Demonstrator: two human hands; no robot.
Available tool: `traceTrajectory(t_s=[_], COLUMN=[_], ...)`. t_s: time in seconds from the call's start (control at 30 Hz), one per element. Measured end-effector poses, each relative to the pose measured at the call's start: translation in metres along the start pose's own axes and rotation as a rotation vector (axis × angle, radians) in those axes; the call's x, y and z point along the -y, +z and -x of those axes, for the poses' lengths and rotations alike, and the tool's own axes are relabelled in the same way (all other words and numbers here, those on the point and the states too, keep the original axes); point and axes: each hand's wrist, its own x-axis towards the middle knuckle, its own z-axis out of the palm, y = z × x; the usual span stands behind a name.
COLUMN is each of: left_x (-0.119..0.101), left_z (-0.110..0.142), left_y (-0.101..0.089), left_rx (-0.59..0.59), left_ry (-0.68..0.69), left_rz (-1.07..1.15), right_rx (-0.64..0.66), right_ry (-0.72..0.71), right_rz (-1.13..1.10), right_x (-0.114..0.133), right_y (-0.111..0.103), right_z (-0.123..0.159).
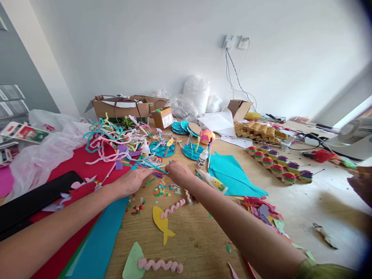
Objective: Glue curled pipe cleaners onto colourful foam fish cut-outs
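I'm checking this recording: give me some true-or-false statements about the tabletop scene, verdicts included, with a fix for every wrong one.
1. The yellow fish cutout lies on the wooden table. True.
2. The right hand is gripping the yellow fish cutout. False: the right hand is apart from it, farther up the table.
3. A pink wavy strip overlaps the pale green cutout. True.
4. The white bottle by the turquoise sheets stands upright. False: the white bottle lies on its side.
5. The fan is at the left edge. False: the fan is at the right.
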Motion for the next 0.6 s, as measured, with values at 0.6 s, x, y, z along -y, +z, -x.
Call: traceTrajectory(t_s=[0.6], left_x=[0.004], left_z=[-0.008], left_y=[-0.009], left_rx=[-0.014], left_ry=[-0.026], left_rz=[-0.080], right_rx=[0.001], right_ry=[-0.007], right_rz=[-0.044], right_x=[-0.004], right_y=[0.000], right_z=[0.010])
